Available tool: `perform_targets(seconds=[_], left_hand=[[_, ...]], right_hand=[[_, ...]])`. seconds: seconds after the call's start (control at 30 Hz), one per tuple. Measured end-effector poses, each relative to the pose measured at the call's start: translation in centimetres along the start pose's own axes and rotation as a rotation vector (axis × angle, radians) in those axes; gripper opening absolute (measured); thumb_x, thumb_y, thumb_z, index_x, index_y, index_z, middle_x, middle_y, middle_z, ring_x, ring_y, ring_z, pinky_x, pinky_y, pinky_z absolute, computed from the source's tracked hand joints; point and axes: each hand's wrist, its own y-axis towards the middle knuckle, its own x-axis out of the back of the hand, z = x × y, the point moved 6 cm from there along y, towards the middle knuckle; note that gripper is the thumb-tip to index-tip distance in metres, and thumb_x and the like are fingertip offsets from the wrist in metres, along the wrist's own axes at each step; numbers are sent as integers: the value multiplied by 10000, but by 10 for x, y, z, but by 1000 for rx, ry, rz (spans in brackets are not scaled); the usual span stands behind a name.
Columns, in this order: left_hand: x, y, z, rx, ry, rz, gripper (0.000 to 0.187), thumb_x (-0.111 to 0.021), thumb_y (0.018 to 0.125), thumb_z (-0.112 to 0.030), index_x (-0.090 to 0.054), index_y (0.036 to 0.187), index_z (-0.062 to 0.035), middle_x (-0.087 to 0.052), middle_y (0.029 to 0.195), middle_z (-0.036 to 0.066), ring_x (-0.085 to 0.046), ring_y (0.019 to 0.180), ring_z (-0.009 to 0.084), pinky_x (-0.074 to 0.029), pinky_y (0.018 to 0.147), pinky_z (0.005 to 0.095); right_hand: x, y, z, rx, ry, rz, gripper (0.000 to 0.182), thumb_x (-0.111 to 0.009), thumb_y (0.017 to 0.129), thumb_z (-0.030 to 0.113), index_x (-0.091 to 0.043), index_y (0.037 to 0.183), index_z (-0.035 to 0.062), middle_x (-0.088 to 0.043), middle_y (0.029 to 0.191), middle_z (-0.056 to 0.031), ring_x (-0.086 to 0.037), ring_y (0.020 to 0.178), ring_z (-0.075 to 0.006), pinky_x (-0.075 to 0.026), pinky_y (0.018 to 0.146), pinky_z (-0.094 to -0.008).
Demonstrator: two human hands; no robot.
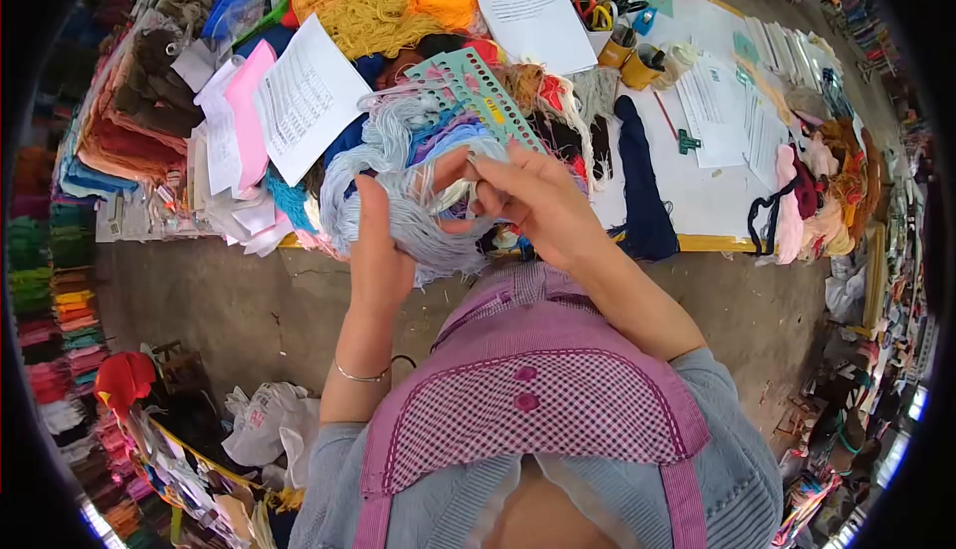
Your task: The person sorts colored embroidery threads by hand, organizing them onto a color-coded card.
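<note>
A loose skein of pale blue yarn (354, 176) hangs over the front edge of the table, with strands looped about my left hand (383, 235). That hand is raised with its thumb up and its fingers curled around part of the skein. Right beside it, my right hand (538, 196) pinches with thumb and forefinger near the top of the strands; what lies between the fingertips is too small to name. Behind both hands a green card with punched holes (483, 91) rests on mixed yarns.
Orange and mustard yarn (383, 21), printed sheets (309, 101) and a dark navy skein (642, 186) lie on the white table (702, 206). Cups of pens and scissors (642, 66) stand at the back. Pink and brown yarns (827, 191) are at the right end. A plastic bag (274, 425) sits lower left.
</note>
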Motion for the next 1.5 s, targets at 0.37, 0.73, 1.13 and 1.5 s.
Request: perform_targets(seconds=[0.37,0.73,1.13,1.5], left_hand=[[0,-2,0,-83,513,10,433,-408,1008,-286,-589,1217,46,-626,1169,91,-569,1016,134,-439,908,287],[4,-3,-5,-152,512,-127,250,-504,953,-81,-645,1112,51,-675,1031,75,-617,907,122,-497,834,269],[-6,-1,0,71,-106,-81,660,-203,999,-440,-487,1286,81,-573,1220,158,-572,1084,222,-506,879,338],[34,-6,-4,18,187,-290,270,-590,882,-105,-631,1104,44,-669,981,93,-636,857,162,-505,763,280]], right_hand=[[-14,-5,-1,-30,-268,4,175,-680,834,116,-679,980,20,-669,894,-26,-601,822,-75,-461,759,-236],[-3,-3,-10,-64,-79,-23,179,-656,804,45,-666,978,0,-684,943,-78,-627,901,-139,-457,844,-281],[-23,2,-6,-109,-16,18,192,-592,898,146,-613,1033,10,-645,963,-63,-619,902,-133,-499,775,-292],[-18,-3,-5,-42,-144,-41,150,-709,822,98,-693,952,25,-682,916,-31,-612,807,-92,-468,770,-236]])
